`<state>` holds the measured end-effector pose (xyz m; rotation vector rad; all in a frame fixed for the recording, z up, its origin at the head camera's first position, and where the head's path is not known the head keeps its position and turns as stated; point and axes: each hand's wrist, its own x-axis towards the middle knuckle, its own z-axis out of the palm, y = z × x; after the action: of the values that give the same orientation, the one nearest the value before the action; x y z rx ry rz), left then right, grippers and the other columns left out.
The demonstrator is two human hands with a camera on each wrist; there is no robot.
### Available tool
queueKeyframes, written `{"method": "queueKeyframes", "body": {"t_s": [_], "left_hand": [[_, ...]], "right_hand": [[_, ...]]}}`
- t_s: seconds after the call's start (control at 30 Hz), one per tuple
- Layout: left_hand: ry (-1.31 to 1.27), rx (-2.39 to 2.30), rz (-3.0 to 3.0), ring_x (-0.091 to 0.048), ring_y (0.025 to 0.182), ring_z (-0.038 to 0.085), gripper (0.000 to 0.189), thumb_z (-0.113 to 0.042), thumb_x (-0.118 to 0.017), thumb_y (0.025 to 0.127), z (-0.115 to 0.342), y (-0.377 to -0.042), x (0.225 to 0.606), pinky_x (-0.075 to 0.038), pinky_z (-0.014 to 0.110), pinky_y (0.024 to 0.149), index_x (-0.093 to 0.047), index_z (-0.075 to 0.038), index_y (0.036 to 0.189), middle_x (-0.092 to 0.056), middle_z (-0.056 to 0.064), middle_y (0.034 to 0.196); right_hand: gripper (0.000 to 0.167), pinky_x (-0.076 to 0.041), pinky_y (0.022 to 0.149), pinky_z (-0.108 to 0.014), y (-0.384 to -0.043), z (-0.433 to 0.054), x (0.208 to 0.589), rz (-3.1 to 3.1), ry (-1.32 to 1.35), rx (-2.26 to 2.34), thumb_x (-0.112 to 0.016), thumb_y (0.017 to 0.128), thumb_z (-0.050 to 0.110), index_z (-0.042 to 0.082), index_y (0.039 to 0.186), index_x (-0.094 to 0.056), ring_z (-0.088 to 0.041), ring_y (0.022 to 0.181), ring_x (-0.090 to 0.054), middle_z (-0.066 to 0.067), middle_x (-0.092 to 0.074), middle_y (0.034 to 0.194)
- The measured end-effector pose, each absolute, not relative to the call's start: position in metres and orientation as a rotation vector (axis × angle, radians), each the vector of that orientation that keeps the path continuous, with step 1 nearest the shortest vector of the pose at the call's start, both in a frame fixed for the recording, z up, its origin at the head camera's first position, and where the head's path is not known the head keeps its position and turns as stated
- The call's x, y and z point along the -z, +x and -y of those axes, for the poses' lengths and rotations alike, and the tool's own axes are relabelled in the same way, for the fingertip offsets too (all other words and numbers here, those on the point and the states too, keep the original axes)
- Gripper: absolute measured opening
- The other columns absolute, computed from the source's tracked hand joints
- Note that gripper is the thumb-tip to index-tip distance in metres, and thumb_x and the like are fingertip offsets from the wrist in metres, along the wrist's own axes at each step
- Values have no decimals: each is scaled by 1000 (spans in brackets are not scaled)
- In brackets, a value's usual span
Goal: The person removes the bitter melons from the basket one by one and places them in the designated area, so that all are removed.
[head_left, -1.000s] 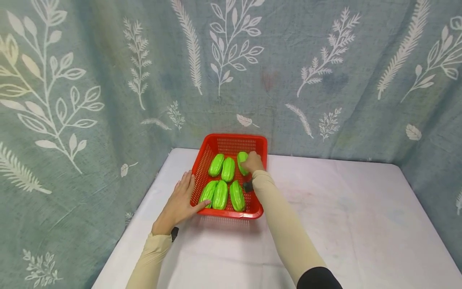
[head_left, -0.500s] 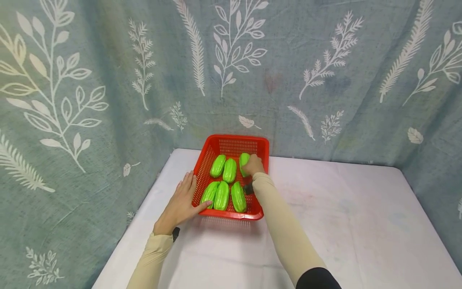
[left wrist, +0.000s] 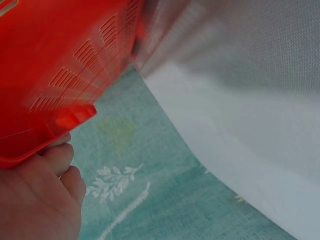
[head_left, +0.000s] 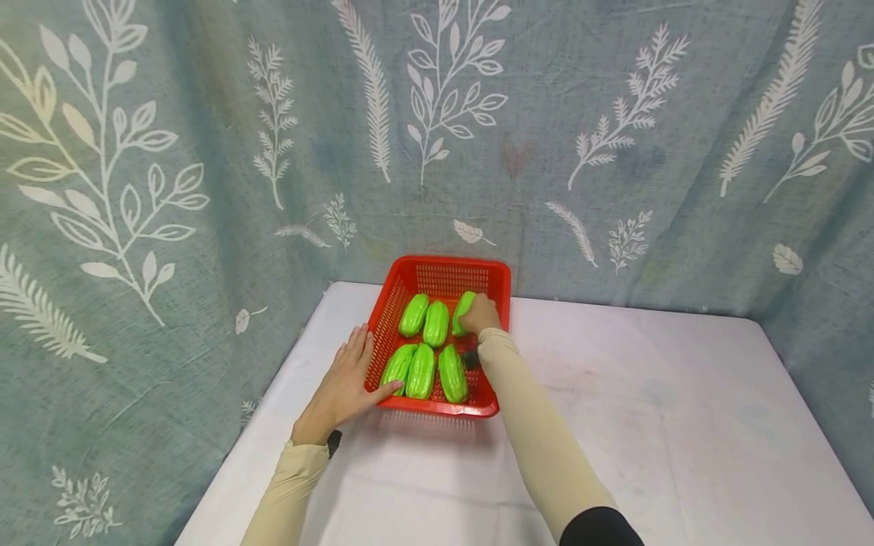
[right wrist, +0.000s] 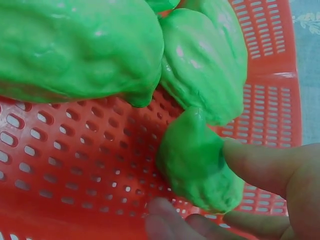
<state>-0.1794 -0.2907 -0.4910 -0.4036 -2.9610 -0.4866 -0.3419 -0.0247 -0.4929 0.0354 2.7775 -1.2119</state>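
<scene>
A red plastic basket (head_left: 437,407) stands on the white table with several ridged green bitter melons (head_left: 420,371) in it. In the head view my left hand (head_left: 341,383) rests at its front left corner, fingers straight along the left rim and thumb over the front rim. The left wrist view shows the fingers against the outside, under the basket rim (left wrist: 55,142). At the back right inside, my right hand (head_left: 481,315) grips a bitter melon (right wrist: 197,165), thumb on one side and fingers on the other. Other bitter melons (right wrist: 80,50) lie near it in the right wrist view.
A green-grey curtain (head_left: 512,152) with white leaf prints hangs behind and at the sides of the table. The white tabletop (head_left: 649,409) spreads to the right of the basket; its back edge lies close behind the basket.
The bitter melon in my right hand has tilted slightly, its top leaning right. The left hand keeps its place on the basket; the whole head view has shifted a little.
</scene>
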Motion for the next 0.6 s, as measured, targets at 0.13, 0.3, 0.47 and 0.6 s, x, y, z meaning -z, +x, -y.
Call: {"method": "queueKeyframes", "body": {"t_s": [0.13,0.3,0.47,0.6], "left_hand": [[-410,495,2944,-9,162,41,114,-69,-64,89,290,-179,492,-20,63,128,-18,6,162,-9,23,174],[-414,504,2940,-10,162,42,114,-69,-64,90,290,-179,493,-19,64,127,-18,7,162,-9,23,174],[-408,502,2940,-9,162,42,115,-68,-65,89,291,-179,493,-19,64,128,-18,7,162,-10,24,173],[-401,500,2946,-8,163,41,115,-69,-65,89,291,-180,493,-19,62,129,-17,6,163,-10,24,173]], "right_hand": [[19,-59,76,-42,-340,25,492,-2766,58,1208,-78,80,11,2,89,-64,-26,77,-60,-14,-67,87],[24,-59,78,-41,-338,24,487,-2726,88,1223,-80,82,12,0,97,-67,-25,79,-62,-14,-70,91],[30,-62,72,-36,-337,24,485,-2677,100,1294,-81,84,10,-3,105,-65,-28,79,-70,-17,-71,96],[29,-62,59,-32,-337,24,484,-2642,104,1354,-80,85,8,-5,106,-66,-32,75,-75,-22,-74,99]]}}
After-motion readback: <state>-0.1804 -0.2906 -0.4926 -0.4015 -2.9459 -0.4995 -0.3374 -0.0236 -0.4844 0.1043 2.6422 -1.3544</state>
